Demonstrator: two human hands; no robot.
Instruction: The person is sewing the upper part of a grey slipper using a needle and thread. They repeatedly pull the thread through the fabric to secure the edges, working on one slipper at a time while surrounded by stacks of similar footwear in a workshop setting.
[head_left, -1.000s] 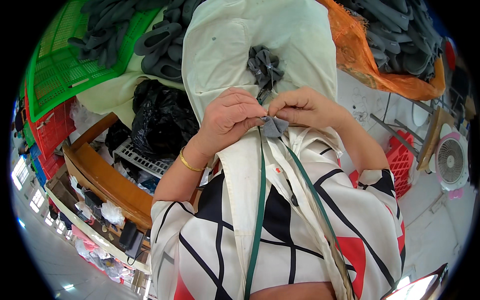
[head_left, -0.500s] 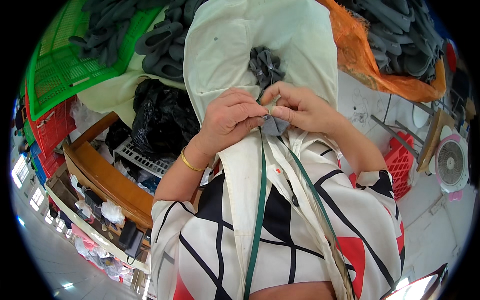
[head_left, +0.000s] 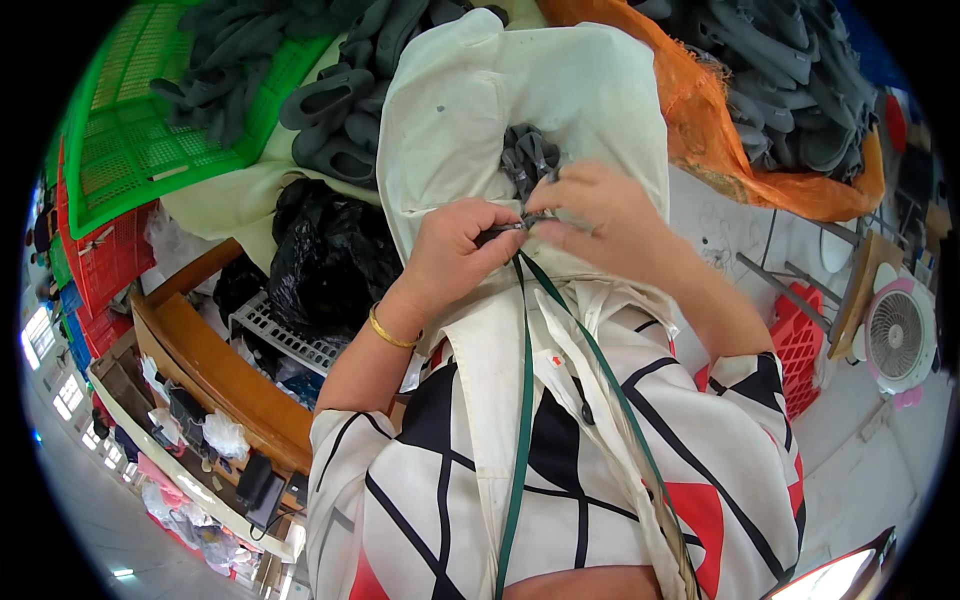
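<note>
My left hand [head_left: 462,245] is closed, thumb and forefinger pinching a small dark grey fabric piece [head_left: 497,233] over my lap. My right hand [head_left: 608,218], smeared by motion, is just to the right of it, with fingertips close to the same piece. Whether those fingers grip any of it cannot be made out. Just beyond my hands, a bunch of gathered dark grey fabric pieces [head_left: 528,157] rests on the pale cloth [head_left: 590,90] across my lap. A green cord [head_left: 524,400] runs down my front from below the hands.
Grey slip-on shoes [head_left: 335,110] lie heaped at the upper left beside a green crate [head_left: 115,150]. More fill an orange sack [head_left: 690,120] at upper right. Left are a black plastic bag [head_left: 330,250] and wooden furniture [head_left: 200,350]; right, a fan [head_left: 897,325] and red crate [head_left: 797,350].
The grey piece, spread out beneath my fingers before, now sits folded smaller in my left pinch. My right hand has drawn slightly away to the right and blurs.
</note>
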